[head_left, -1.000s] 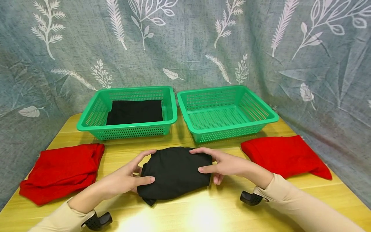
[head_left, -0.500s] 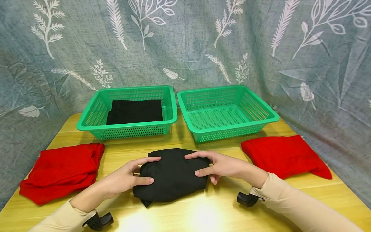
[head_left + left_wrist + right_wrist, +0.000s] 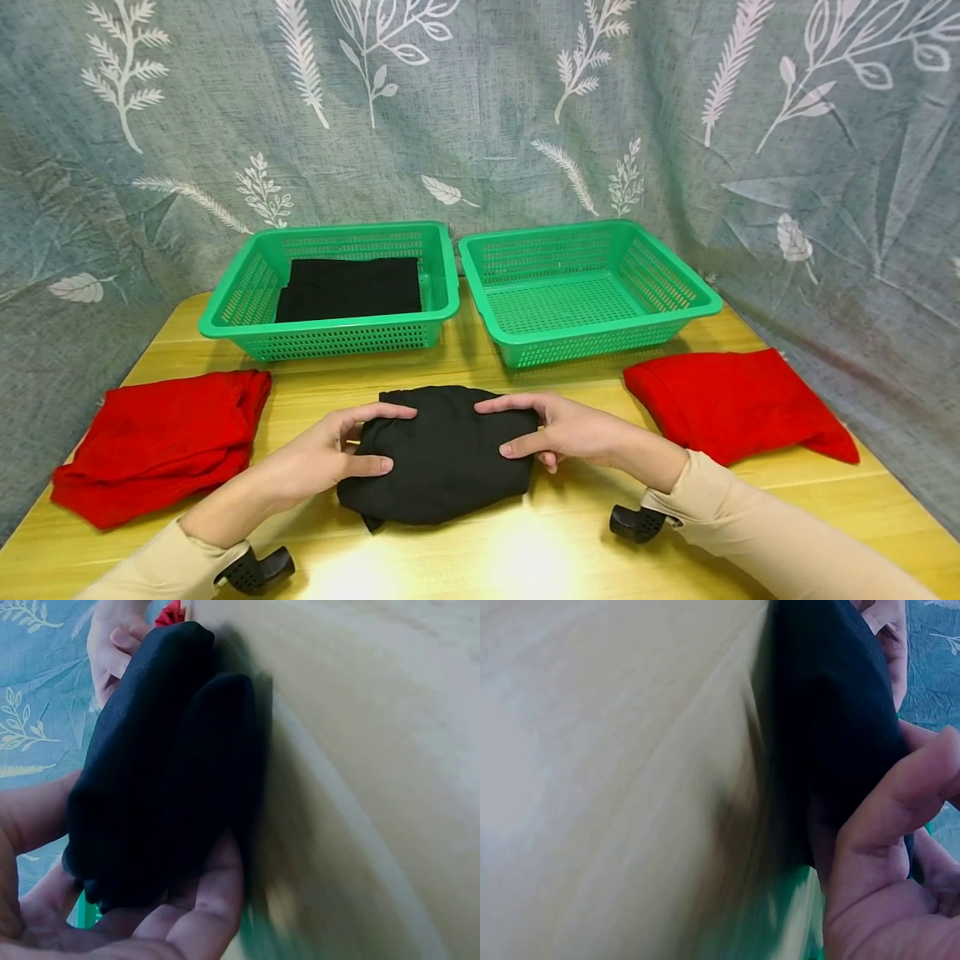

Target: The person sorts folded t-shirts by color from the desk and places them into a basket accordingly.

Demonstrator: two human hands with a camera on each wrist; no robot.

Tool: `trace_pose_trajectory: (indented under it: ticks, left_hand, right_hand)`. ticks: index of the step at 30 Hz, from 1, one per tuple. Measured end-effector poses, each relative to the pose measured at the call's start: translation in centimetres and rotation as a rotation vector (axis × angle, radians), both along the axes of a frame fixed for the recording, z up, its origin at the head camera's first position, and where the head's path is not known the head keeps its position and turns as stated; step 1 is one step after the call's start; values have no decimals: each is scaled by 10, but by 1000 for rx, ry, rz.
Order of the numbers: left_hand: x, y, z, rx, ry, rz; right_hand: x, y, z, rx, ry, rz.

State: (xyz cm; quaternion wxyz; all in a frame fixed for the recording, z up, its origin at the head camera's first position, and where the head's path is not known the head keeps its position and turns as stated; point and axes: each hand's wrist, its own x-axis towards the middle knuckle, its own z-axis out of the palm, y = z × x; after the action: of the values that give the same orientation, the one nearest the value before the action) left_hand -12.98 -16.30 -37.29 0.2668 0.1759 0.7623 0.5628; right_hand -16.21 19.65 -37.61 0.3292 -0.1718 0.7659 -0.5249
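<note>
Room above black cloth [image 3: 442, 467]; green baskets [image 3: 600, 342] block beyond.

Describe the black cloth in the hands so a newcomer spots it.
On the yellow table, start from the left green basket. Come nearer, to the bunched black cloth between the left hand and right hand. The flatter black cloth lies inside that basket; this one is held.

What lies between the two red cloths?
In the head view, left to right: the left hand, the black cloth and the right hand, both gripping it.
</note>
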Motion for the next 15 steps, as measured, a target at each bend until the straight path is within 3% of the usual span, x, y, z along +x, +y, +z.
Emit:
trace_pose_trajectory:
  ticks: [5,11,15]
  left_hand:
    - [-1,1,0,1,9,0]
    - [-2,5,0,-9,-9,5]
    - [-2,7,-2,-5,-27,13]
  right_hand:
    - [2,-1,3,27,2,1]
    - [6,3,14,138,117,75]
    - [5,2,14,120,90,80]
